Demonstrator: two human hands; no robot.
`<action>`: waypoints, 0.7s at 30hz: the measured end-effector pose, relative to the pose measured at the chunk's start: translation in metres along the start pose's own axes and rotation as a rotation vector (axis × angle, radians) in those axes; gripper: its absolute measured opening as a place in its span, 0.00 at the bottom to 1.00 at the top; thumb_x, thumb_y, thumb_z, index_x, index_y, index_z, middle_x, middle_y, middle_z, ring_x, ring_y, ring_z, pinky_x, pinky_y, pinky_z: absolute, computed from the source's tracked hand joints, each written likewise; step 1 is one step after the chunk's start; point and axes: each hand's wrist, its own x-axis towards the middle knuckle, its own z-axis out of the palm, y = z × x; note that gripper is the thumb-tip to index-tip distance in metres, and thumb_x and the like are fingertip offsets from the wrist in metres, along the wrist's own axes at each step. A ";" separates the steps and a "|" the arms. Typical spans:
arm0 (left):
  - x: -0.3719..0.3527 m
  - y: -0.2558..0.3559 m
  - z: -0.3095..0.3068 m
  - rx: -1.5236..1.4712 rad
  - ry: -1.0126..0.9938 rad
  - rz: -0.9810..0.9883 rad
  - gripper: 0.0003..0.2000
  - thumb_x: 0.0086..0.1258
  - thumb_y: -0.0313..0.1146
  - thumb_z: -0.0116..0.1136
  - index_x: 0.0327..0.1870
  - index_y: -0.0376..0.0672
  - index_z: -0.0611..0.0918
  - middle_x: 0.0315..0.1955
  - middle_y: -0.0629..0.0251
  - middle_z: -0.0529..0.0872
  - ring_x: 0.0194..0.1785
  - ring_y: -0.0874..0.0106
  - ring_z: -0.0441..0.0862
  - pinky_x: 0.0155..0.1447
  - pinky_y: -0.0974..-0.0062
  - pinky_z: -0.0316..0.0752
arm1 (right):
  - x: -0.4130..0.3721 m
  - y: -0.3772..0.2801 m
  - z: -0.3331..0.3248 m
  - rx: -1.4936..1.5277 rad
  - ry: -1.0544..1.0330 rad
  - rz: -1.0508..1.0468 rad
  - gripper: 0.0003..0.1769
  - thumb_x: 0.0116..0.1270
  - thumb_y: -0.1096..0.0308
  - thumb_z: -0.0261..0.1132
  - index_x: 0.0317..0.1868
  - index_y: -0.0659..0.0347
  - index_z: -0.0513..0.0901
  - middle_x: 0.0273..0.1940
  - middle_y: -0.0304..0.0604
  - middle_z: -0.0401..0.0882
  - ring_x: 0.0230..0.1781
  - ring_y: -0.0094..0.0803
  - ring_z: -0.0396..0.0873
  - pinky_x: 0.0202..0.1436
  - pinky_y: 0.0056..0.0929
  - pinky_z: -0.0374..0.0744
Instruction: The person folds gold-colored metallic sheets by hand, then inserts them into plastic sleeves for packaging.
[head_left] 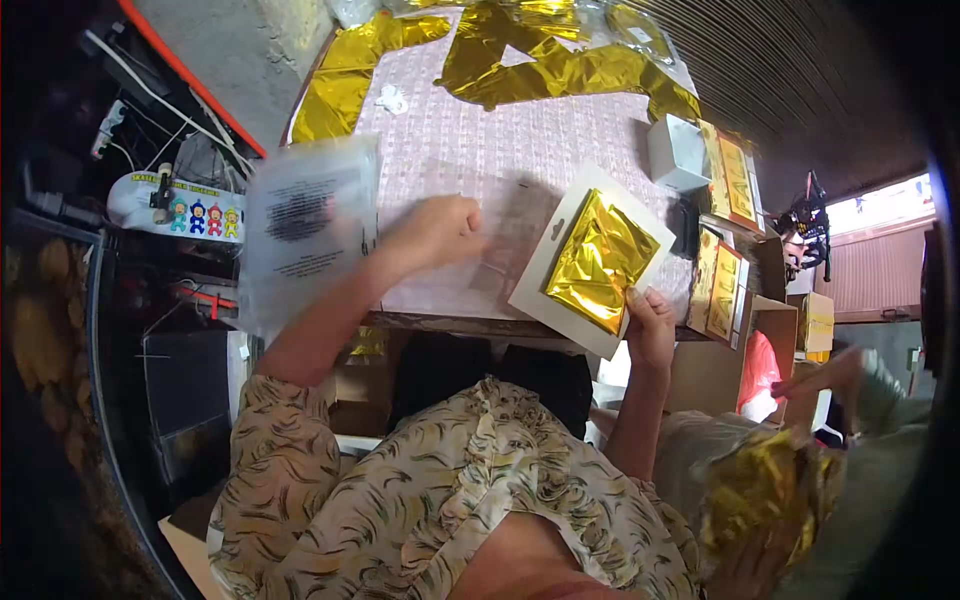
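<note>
My right hand (652, 322) grips the lower right edge of a white backing card (540, 283) with a hang hole. A folded gold foil balloon (603, 262) lies on the card, and my thumb presses its corner. My left hand (447, 228) is closed over the table, its fingers partly blurred. Thin clear plastic, seemingly a bag (505, 222), runs from these fingers toward the card. Left of that hand lies a stack of clear printed bags (310, 225), with small dark text, at the table's left edge.
Flat gold foil balloons (560, 80) spread across the back of the patterned tabletop (430, 130). Boxes (722, 285) and a white box (676, 153) line its right side. A co-worker's hand (750, 565) holds gold foil at lower right. A power strip (110, 130) hangs left.
</note>
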 end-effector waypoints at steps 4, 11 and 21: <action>-0.009 -0.003 0.012 0.097 0.151 0.170 0.19 0.59 0.43 0.79 0.38 0.39 0.82 0.37 0.55 0.83 0.42 0.57 0.84 0.46 0.61 0.79 | 0.002 0.001 -0.014 0.010 -0.037 0.023 0.16 0.77 0.72 0.63 0.58 0.74 0.82 0.52 0.50 0.88 0.49 0.32 0.88 0.55 0.29 0.84; 0.005 -0.015 0.020 0.067 0.312 0.176 0.17 0.59 0.37 0.79 0.39 0.37 0.82 0.39 0.54 0.83 0.44 0.53 0.83 0.49 0.59 0.79 | 0.003 -0.003 -0.013 0.025 0.089 -0.012 0.11 0.75 0.73 0.67 0.51 0.73 0.86 0.46 0.46 0.89 0.42 0.30 0.88 0.47 0.29 0.85; 0.010 -0.015 0.012 0.085 0.165 0.230 0.14 0.64 0.36 0.76 0.39 0.37 0.83 0.37 0.55 0.85 0.39 0.59 0.85 0.44 0.62 0.81 | 0.003 -0.004 -0.023 -0.016 0.044 -0.033 0.12 0.75 0.75 0.65 0.52 0.74 0.85 0.49 0.44 0.88 0.47 0.28 0.86 0.53 0.27 0.82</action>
